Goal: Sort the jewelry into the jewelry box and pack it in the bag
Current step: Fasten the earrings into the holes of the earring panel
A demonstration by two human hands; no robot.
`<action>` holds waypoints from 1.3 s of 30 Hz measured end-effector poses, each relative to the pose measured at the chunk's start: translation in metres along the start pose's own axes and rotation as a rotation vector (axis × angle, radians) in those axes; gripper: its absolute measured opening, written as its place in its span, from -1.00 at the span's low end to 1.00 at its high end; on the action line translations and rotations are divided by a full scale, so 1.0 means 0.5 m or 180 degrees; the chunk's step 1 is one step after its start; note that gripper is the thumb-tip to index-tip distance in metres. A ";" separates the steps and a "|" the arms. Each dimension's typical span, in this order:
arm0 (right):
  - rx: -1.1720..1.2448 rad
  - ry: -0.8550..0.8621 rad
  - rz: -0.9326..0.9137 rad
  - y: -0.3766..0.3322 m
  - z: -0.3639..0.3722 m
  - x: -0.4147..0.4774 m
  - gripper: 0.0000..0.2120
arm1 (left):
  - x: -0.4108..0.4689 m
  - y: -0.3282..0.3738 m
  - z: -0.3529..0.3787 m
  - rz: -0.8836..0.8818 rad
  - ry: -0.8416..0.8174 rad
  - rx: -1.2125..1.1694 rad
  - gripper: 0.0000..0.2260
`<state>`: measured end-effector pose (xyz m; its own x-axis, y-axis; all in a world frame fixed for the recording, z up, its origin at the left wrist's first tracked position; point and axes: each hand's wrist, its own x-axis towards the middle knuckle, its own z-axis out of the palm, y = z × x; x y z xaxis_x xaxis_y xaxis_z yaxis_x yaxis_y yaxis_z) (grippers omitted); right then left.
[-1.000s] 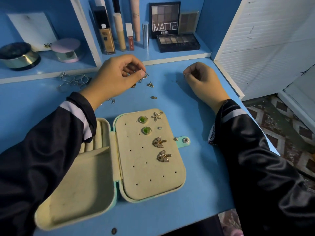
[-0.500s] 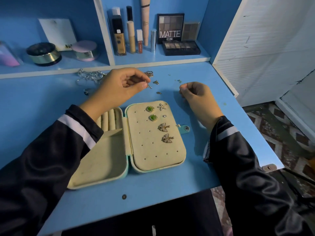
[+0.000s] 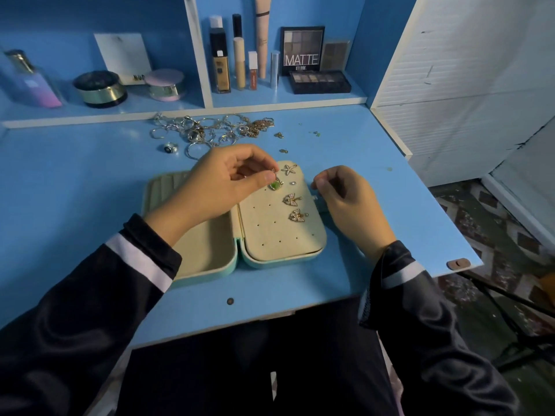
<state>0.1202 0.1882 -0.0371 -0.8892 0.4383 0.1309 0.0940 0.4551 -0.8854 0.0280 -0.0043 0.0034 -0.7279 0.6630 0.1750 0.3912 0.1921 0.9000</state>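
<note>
— Two hands over one box: why are they set like that?

— I hold my left hand over the top of the jewelry box, thumb and forefinger pinched on a small earring, so its post can go down into the holes of the pad. My right hand waits at the box's right edge, its fingers curled in. Whether it holds a backing I cannot tell.

— And the box itself?

— It lies open flat on the blue desk, mint outside and cream inside. On its right half sit a starfish stud, a green stud and two butterfly studs. Its left tray looks bare. Beyond the box lies the tangle of rings and chains, unsorted. I see no bag.
</note>
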 end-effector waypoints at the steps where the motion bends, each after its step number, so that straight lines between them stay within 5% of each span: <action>1: 0.0001 0.0019 -0.0032 -0.001 -0.003 -0.012 -0.88 | -0.007 0.002 0.005 -0.0022 -0.0038 -0.0015 -0.87; 15: 0.0127 -0.0059 -0.0221 -0.009 -0.026 -0.092 -0.91 | -0.073 0.020 0.049 -0.0166 0.0130 -0.0130 -0.89; 24: 0.0977 -0.0013 -0.0454 -0.031 -0.025 -0.112 -0.87 | -0.088 0.031 0.074 -0.0057 0.0387 -0.0498 -0.82; 39: 0.1283 -0.0038 -0.0676 -0.059 -0.016 -0.111 -0.93 | -0.104 0.039 0.071 0.0096 0.0068 -0.0425 -0.82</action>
<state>0.1703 0.1563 -0.0146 -0.8753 0.3578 0.3252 -0.2706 0.1947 -0.9428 0.0934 -0.0091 -0.0025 -0.7293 0.6512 0.2098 0.3357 0.0734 0.9391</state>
